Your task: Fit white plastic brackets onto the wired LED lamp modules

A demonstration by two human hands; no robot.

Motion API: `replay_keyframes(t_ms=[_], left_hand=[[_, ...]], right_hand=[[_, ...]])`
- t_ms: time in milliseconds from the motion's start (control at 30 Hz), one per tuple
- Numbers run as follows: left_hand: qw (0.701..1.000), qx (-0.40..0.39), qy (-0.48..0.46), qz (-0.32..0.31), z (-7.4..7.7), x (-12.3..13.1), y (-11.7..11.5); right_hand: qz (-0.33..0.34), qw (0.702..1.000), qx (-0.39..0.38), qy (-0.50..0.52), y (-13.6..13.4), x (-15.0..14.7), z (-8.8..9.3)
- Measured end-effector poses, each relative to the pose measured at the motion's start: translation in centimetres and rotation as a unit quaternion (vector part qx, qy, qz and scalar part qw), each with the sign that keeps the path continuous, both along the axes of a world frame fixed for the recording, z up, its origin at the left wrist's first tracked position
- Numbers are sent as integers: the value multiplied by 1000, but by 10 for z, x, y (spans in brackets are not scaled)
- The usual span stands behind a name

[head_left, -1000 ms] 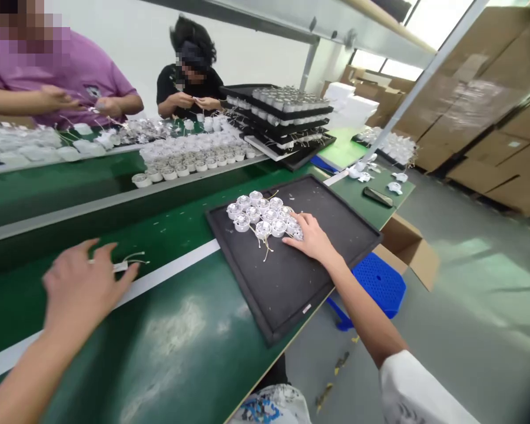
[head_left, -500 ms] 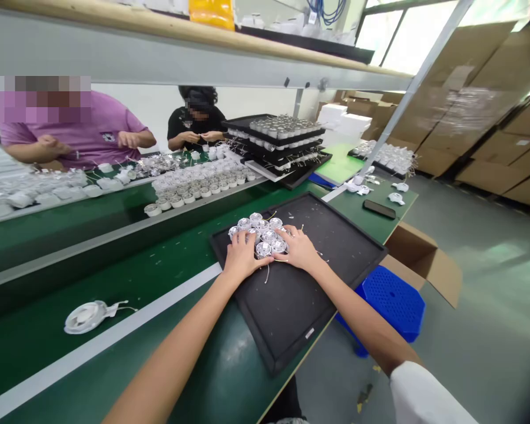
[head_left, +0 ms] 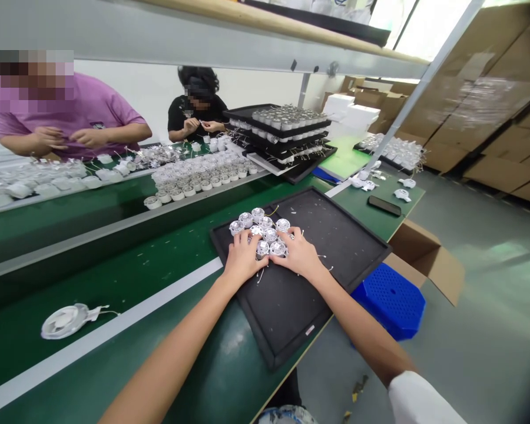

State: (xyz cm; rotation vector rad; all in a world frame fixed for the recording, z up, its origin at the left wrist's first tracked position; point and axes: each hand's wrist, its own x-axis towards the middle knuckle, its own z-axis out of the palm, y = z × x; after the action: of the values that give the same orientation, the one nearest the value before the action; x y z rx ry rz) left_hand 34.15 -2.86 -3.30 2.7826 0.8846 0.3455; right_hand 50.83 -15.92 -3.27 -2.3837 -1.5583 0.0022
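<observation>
Round white plastic housings with wire leads lie in a close cluster near the middle of a black tray on a green workbench. Head view: the step in hand is two-handed work on the cluster. The left hand and right hand lie side by side on its near edge, fingers spread, with no pinch visible. The fingers hide the housings beneath them, and most leads cannot be traced.
</observation>
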Motion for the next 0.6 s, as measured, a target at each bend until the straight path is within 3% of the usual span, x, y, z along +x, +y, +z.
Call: replay_keyframes(t_ms=[200,400,500,600], left_hand=[[999,-28,8,-21,10,-8,4],[999,-46,-5,9,37,-16,52],[996,-84,30,2,44,-4,83],[987,-135,87,-30,45,14,106]], right_hand=[[11,1000,-20,4,-7,-1,9],[21,998,-50,28,-23,21,69],[72,995,-54,40,13,37,87],[128,986,-87,56,75,54,80]])
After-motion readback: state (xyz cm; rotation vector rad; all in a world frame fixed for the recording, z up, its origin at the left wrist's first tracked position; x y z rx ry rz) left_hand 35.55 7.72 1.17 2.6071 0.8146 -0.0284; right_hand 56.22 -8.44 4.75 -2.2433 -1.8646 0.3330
